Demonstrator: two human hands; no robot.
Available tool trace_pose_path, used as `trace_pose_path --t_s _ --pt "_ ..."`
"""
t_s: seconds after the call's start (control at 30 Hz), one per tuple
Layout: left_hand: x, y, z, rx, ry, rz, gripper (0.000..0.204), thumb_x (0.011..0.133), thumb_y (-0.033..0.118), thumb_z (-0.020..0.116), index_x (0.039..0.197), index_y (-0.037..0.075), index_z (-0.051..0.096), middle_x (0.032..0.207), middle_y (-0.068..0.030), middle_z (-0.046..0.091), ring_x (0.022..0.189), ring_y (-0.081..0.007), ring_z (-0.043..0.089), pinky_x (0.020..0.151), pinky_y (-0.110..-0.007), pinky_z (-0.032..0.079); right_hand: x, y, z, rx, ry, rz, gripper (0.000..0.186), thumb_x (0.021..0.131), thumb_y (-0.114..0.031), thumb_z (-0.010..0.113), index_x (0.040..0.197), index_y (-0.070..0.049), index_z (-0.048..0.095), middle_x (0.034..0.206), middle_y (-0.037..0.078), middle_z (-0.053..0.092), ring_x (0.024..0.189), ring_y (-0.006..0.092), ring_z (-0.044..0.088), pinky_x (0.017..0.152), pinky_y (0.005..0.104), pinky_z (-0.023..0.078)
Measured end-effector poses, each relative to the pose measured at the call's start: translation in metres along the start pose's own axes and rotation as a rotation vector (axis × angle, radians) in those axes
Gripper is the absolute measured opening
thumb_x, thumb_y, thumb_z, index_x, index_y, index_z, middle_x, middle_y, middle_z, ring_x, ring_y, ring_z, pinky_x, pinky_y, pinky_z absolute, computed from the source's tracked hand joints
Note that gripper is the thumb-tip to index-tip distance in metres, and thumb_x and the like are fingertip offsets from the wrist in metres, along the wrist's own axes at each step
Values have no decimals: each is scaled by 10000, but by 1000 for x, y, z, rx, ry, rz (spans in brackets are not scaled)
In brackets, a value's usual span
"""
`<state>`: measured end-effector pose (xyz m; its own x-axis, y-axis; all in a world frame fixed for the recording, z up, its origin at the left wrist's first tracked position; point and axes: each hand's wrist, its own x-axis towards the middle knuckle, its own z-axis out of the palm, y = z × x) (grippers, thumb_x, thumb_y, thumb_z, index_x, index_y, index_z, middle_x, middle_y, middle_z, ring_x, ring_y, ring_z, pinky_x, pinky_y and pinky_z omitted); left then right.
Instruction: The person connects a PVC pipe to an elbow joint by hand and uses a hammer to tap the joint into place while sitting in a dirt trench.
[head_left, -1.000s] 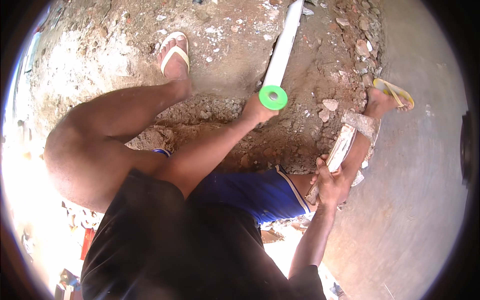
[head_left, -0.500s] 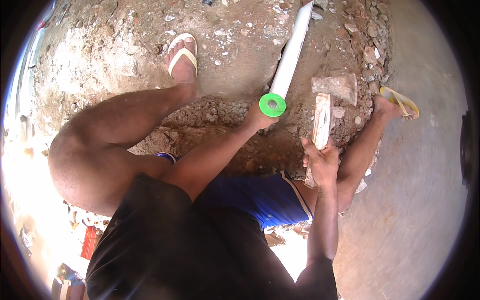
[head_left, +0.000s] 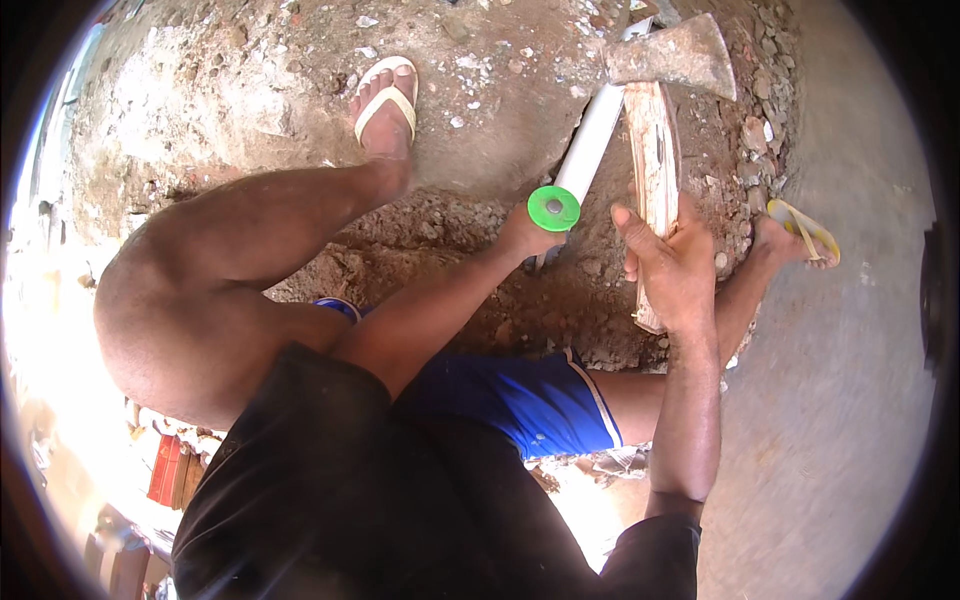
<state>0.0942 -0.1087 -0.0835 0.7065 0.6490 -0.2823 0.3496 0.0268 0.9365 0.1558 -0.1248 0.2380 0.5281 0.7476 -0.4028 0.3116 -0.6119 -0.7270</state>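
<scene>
At the left, on the rough ground [head_left: 470, 150], one pale sandal [head_left: 400, 97] is sitting under the left foot. Farther right, the left hand [head_left: 522, 238] is curling into a closed fist around one green-topped tool [head_left: 540, 205], its fingers mostly hiding beneath the round top. One white bar [head_left: 590, 145] is running from behind that top toward the far side, leaning right; whether the two are joining, I cannot tell. Right of it, one axe [head_left: 655, 150] is hanging over the ground, its wooden handle stretching near to far and its metal head [head_left: 670, 62] lying crosswise at the far end, covering part of the bar. The right hand [head_left: 680, 265] is wrapping firmly around the handle's nearer half. From that grip the green top is lying to the left and slightly far, while the axe head is standing farther off; the left hand is being the nearer one to the top. Rightmost, one yellowish sandal [head_left: 803, 228] is resting on the smooth grey floor [head_left: 830, 400].
</scene>
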Motion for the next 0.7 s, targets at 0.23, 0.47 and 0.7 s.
trace_pose_path --t_s 0.23,0.47,0.7 --pt "-7 -2 2 49 60 -79 395 765 260 708 1127 123 628 1054 -105 693 1001 -268 664 884 -376 528 -2 -31 -13 194 228 -289 340 899 -194 713 1142 17 606 728 38 628 492 90 535 459 229 453" --pt "-4 -9 4 36 29 -48 325 785 256 697 1071 116 637 999 -94 702 982 -253 671 864 -367 531 45 -111 -55 433 331 -828 184 958 -196 591 1028 -26 581 805 73 592 722 178 590 712 365 517" --pt "-7 -2 6 -15 24 4 511 789 250 713 1256 133 541 1120 -114 671 1053 -279 654 900 -382 528 72 44 71 259 363 -450 216 866 -25 662 1080 -24 634 852 53 665 818 117 644 664 270 562"
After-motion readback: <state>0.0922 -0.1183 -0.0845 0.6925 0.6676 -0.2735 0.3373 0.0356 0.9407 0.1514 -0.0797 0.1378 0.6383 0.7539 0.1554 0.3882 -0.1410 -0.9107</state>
